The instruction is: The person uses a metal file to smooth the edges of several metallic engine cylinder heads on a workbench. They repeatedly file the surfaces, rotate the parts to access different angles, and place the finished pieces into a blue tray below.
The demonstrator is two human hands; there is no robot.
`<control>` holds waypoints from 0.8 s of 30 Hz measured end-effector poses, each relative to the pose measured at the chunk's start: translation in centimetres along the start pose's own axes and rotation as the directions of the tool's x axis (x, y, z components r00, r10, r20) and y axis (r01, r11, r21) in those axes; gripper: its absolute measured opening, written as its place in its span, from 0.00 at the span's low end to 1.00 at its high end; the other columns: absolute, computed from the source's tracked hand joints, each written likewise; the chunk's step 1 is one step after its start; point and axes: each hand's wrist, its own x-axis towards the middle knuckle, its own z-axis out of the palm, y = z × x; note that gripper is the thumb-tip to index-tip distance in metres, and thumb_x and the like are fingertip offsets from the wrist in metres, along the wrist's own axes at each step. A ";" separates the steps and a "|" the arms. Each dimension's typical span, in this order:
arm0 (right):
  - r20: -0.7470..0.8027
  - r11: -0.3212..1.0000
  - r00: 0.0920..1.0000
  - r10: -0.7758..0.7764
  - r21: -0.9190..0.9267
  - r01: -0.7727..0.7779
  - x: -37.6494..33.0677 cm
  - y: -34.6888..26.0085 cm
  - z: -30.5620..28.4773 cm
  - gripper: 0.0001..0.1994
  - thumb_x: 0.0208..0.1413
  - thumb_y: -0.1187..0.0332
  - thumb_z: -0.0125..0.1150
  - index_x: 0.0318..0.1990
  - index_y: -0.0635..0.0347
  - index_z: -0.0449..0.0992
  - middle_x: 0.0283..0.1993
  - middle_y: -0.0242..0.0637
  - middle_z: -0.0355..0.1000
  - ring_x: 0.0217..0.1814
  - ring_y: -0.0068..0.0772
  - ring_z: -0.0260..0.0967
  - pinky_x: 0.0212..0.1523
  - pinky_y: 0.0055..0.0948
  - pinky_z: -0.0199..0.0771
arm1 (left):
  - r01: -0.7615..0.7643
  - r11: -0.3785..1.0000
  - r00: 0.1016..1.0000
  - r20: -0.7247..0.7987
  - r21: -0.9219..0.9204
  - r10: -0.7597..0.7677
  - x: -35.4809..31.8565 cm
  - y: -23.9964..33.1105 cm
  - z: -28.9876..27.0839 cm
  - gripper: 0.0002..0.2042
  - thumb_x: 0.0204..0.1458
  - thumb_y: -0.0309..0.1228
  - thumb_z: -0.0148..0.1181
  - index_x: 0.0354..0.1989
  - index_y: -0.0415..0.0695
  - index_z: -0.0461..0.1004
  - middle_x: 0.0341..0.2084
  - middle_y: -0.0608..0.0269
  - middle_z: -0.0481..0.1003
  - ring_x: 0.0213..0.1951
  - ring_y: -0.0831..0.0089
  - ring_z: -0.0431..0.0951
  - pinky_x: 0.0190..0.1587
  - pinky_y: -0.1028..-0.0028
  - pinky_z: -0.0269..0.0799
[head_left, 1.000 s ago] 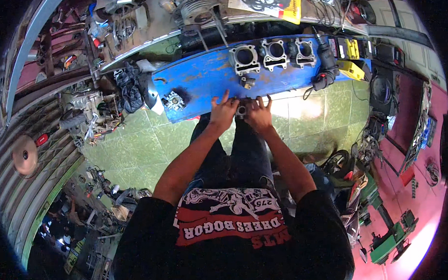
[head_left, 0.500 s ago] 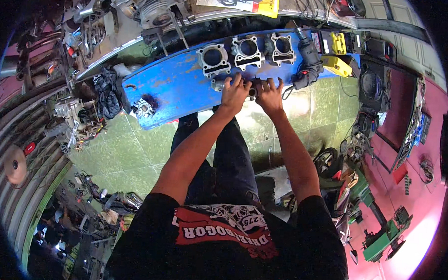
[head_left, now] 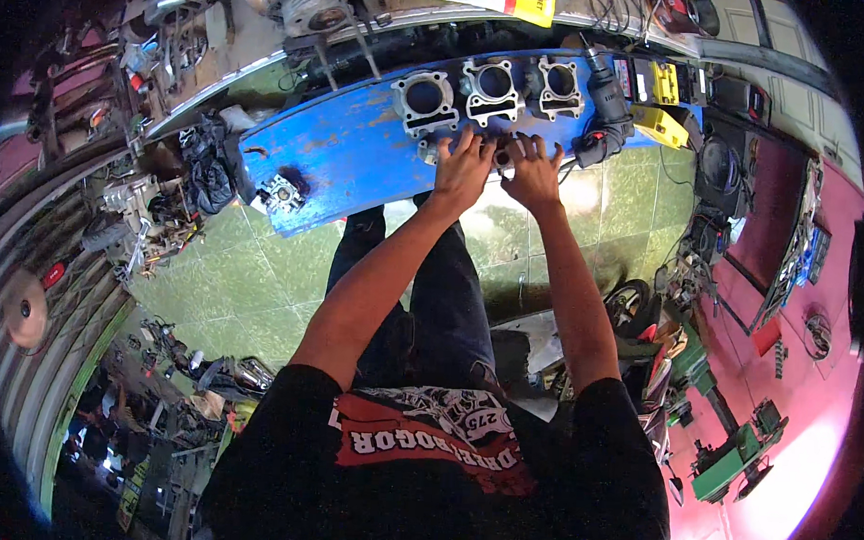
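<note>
Both of my hands are at the near edge of a blue bench [head_left: 331,162], with a grey metal engine part [head_left: 428,151] under and between them. My left hand [head_left: 462,174] is curled over it, fingers pointing away from me. Beside it, my right hand [head_left: 532,178] bends its fingers over the right side of the part. A dark round tube end shows between the hands; my fingers hide most of the rest. Just beyond stand three cylinder blocks in a row: the left one [head_left: 409,114], the middle one [head_left: 492,107] and the right one [head_left: 559,105].
A dark power drill [head_left: 604,100] lies right of the blocks, near yellow-and-black boxes [head_left: 658,126]. A small metal carburetor-like part [head_left: 282,196] sits at the bench's left end by a black plastic bag [head_left: 210,172]. Behind runs a cluttered workbench [head_left: 383,32] with engine parts.
The whole view has shifted slightly, so the bench appears a little higher and further right. My hands stay on the same engine part, with the fingers slightly rearranged.
</note>
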 end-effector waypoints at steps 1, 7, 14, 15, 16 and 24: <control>-0.058 0.998 0.998 0.035 0.047 -0.032 -0.2 -1.0 -1.0 0.27 0.41 0.63 0.70 0.54 0.53 0.75 0.57 0.36 0.72 0.64 0.43 0.64 0.63 0.64 0.55 | 0.035 0.994 0.999 -0.029 -0.101 -0.039 -0.4 -0.4 -1.5 0.26 0.47 0.34 0.66 0.58 0.48 0.72 0.54 0.57 0.74 0.66 0.60 0.63 0.59 0.46 0.55; -0.195 0.958 0.978 -0.074 0.260 0.124 0.0 -10.1 -0.4 0.26 0.46 0.60 0.70 0.56 0.51 0.75 0.57 0.39 0.72 0.64 0.46 0.64 0.63 0.59 0.57 | 0.344 0.931 0.929 -0.100 -0.120 -0.357 -8.3 -7.1 -6.8 0.24 0.51 0.38 0.67 0.58 0.57 0.73 0.58 0.66 0.71 0.66 0.64 0.64 0.58 0.40 0.50; 0.004 0.892 0.938 -0.347 0.311 0.328 3.5 -27.4 3.7 0.34 0.51 0.61 0.66 0.69 0.48 0.66 0.62 0.35 0.72 0.66 0.40 0.63 0.61 0.68 0.54 | 0.695 0.716 0.716 -0.160 0.065 -0.680 -18.9 -19.4 -10.7 0.39 0.46 0.44 0.72 0.67 0.45 0.63 0.65 0.55 0.65 0.69 0.55 0.59 0.56 0.37 0.55; 0.031 0.889 0.925 -0.378 0.290 0.353 4.1 -29.5 4.2 0.35 0.51 0.60 0.66 0.69 0.47 0.66 0.63 0.35 0.71 0.67 0.40 0.63 0.61 0.69 0.54 | 0.725 0.688 0.685 -0.159 0.042 -0.711 -19.7 -20.7 -11.2 0.42 0.44 0.43 0.73 0.69 0.46 0.60 0.66 0.55 0.64 0.69 0.55 0.59 0.57 0.37 0.54; 0.057 0.886 0.912 -0.406 0.271 0.377 4.4 -31.2 4.5 0.35 0.52 0.59 0.66 0.70 0.47 0.65 0.64 0.35 0.71 0.67 0.41 0.63 0.61 0.69 0.54 | 0.752 0.659 0.654 -0.155 0.020 -0.740 -20.5 -21.8 -11.7 0.45 0.43 0.43 0.75 0.70 0.47 0.58 0.67 0.55 0.63 0.70 0.55 0.58 0.57 0.37 0.53; 0.214 0.892 0.887 -0.409 0.297 0.340 4.9 -36.0 8.1 0.25 0.64 0.65 0.49 0.69 0.36 0.67 0.67 0.36 0.69 0.72 0.47 0.59 0.67 0.69 0.49 | 0.827 0.560 0.557 0.060 0.052 -0.829 -23.4 -25.4 -10.2 0.33 0.44 0.47 0.74 0.62 0.55 0.73 0.53 0.68 0.78 0.64 0.64 0.67 0.55 0.44 0.54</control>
